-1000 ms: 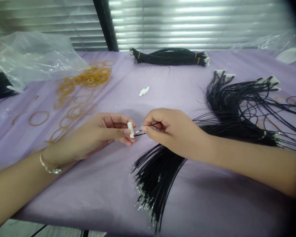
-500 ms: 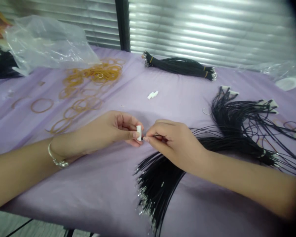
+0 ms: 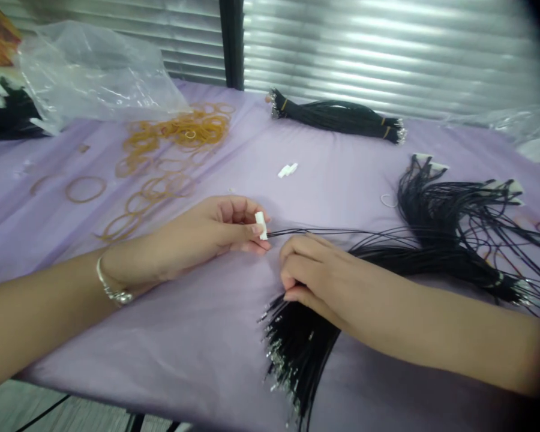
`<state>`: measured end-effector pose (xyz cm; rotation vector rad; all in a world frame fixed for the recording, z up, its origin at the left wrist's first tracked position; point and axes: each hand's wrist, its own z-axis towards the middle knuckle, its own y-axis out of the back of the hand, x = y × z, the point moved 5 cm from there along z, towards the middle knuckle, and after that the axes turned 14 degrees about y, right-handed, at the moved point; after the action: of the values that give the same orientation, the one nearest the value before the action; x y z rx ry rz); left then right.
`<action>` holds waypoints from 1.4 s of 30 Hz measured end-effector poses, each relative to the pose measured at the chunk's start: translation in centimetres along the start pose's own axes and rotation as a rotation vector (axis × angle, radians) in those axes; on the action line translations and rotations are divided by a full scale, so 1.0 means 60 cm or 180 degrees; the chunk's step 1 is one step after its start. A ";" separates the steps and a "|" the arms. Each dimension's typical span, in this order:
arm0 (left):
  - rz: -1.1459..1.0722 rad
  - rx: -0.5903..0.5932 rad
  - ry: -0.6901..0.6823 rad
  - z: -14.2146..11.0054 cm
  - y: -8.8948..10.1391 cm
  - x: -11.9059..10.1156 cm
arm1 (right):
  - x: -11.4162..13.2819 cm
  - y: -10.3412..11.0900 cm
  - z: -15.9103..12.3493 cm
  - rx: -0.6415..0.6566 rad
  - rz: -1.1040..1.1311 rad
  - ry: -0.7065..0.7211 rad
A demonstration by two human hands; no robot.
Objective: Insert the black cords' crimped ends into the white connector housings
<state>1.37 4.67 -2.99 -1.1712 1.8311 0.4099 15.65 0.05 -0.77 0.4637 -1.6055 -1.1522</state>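
Note:
My left hand (image 3: 234,228) pinches a small white connector housing (image 3: 261,225) between thumb and fingers. Thin black wires (image 3: 315,231) run out of the housing to the right, passing behind my other hand. At the upper edge of a fanned bundle of loose black wires (image 3: 297,342), my right hand (image 3: 315,267) has its fingers drawn together, thumb against them. The fingertips touch the bundle, but I cannot make out what is between them. Silvery metal terminals tip the wires' near ends.
A tied black wire bundle (image 3: 337,117) lies at the back. On the right are wires with white connectors (image 3: 436,204). Loose white housings (image 3: 288,170) lie mid-table. Yellow rubber bands (image 3: 180,132) and a clear plastic bag (image 3: 99,72) occupy the left. Blinds (image 3: 387,48) stand behind.
My right hand has left the white housing and moved down and right to the wire bundle. My left hand still holds the housing, now tilted slightly. The view has shifted a little.

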 end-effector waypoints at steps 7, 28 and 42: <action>0.0386 -0.0278 -0.0304 -0.008 -0.006 -0.006 | -0.016 0.040 -0.003 -0.0945 0.1070 -0.0422; 0.0173 0.0045 0.0068 -0.016 -0.020 0.015 | -0.044 0.052 0.001 -0.1775 0.0514 -0.0702; 0.0506 -0.0016 0.0123 -0.015 -0.016 0.013 | -0.029 0.040 0.006 -0.1792 -0.0299 -0.0008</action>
<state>1.63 3.15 -2.98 -1.0469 1.9650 0.4852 16.56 2.66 0.37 0.1673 -1.1958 -1.6040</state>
